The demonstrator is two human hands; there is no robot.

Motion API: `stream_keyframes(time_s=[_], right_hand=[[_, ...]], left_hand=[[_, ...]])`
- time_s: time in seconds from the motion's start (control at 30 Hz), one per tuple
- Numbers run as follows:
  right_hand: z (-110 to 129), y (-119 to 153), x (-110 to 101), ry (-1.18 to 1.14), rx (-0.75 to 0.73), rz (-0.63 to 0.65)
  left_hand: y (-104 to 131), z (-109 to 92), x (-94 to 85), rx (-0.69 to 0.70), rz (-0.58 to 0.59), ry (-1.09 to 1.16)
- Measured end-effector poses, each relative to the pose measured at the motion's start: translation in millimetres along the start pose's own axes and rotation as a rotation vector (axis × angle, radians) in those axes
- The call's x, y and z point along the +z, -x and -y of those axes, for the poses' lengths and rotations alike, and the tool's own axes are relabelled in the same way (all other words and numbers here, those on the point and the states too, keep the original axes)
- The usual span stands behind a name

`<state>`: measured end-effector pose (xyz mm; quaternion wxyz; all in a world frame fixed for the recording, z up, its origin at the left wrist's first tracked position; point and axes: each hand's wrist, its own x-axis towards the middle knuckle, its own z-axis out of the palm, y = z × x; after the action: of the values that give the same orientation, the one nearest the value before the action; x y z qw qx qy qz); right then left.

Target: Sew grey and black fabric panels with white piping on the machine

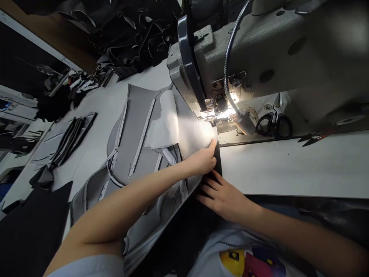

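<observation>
A large grey sewn cover (pixel 191 132) with seams and pale strips lies under the sewing machine (pixel 259 50), its edge beneath the lit presser foot (pixel 212 120). My left hand (pixel 205 158) is closed on the cover's edge just in front of the foot, the index finger stretched along the grey mesh and the others curled. Close below it, my right hand (pixel 218 195) lies with fingers spread over the black material (pixel 184 231) along the edge. A white flap (pixel 165 123) rests on top of the cover, left of the foot.
Black-handled scissors (pixel 275 121) lie on the machine bed, with red-and-black snips (pixel 315 137) to their right. Stacked dark pieces (pixel 72 140) sit on the white table (pixel 294 165) at left. Dark material (pixel 129 34) is heaped behind. A flexible lamp neck (pixel 227 65) hangs before the machine.
</observation>
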<state>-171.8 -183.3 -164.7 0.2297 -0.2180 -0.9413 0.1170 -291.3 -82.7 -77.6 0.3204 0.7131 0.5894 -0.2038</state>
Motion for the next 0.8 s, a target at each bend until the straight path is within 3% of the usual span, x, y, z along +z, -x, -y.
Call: stream_keyframes(time_s=[0.17, 0.37, 0.53, 0.63, 0.8], right_hand=[[-11, -4, -3, 0.040, 0.040, -0.002], [-3, -16, 12, 0.035, -0.114, 0.041], [-5, -26, 15, 0.055, -0.051, 0.021], [-3, -25, 16, 0.058, -0.049, 0.024], [19, -13, 29, 0.064, -0.119, -0.141]], left_hand=[[-21, -5, -11.5, -0.019, -0.021, -0.111], [-29, -8, -15.5, 0.010, -0.050, -0.090], [-36, -5, -14.2, 0.032, -0.142, -0.040], [-32, -3, -10.6, 0.044, -0.175, -0.010], [-3, -5, -1.7, -0.022, -0.012, -0.051]])
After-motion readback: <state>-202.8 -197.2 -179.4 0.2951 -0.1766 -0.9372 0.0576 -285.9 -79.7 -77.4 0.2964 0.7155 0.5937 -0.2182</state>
